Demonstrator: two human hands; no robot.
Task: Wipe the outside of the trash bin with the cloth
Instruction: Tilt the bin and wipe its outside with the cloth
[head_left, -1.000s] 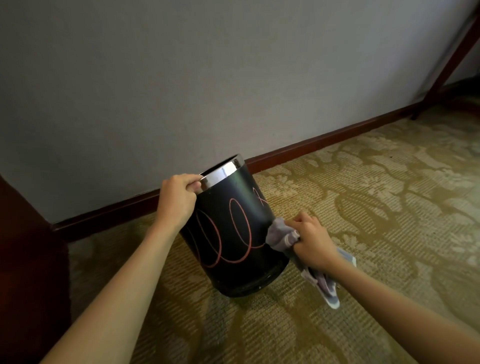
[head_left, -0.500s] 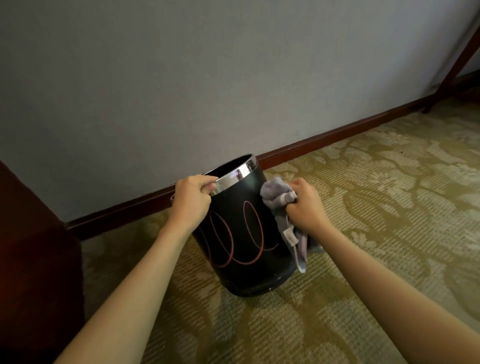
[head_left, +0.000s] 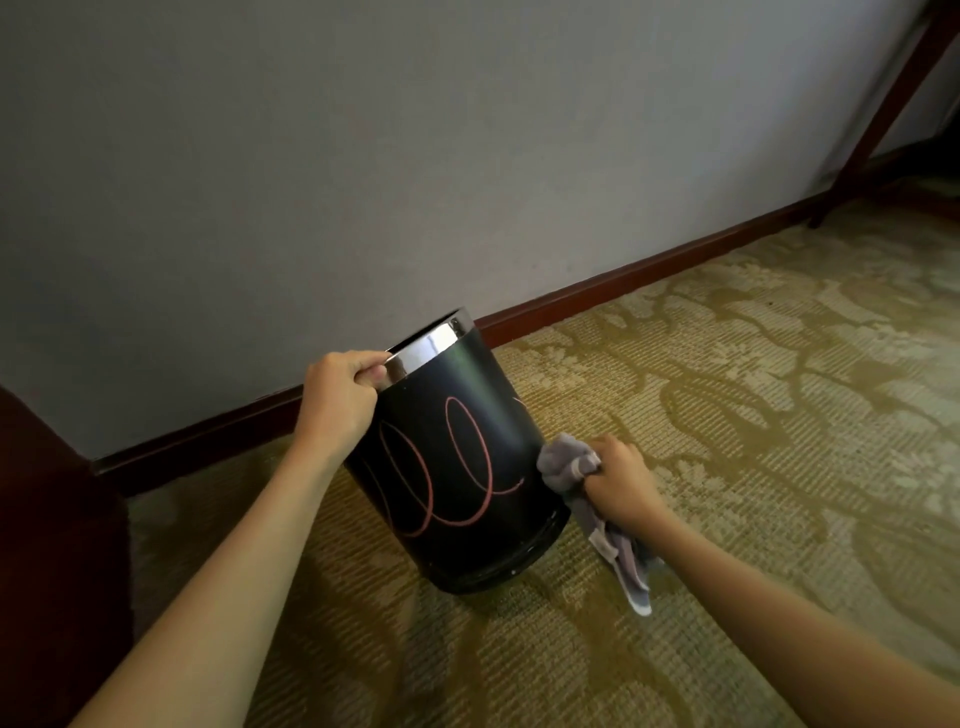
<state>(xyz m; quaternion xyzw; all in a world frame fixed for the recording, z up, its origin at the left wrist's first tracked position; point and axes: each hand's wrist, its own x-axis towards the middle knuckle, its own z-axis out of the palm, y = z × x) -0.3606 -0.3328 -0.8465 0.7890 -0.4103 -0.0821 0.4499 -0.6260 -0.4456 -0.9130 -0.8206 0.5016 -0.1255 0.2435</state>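
Trash bin (head_left: 457, 467), black with red loops and a chrome band at the rim, stands tilted on the patterned carpet (head_left: 727, 415) near the baseboard (head_left: 623, 280). Left hand (head_left: 340, 400) has its grip closed on the rim, fingers curled over the chrome band. Right hand (head_left: 621, 480) grips a bunched grey cloth (head_left: 563, 460) tight, pressing it against the bin's lower right side, loose end trailing to the carpet
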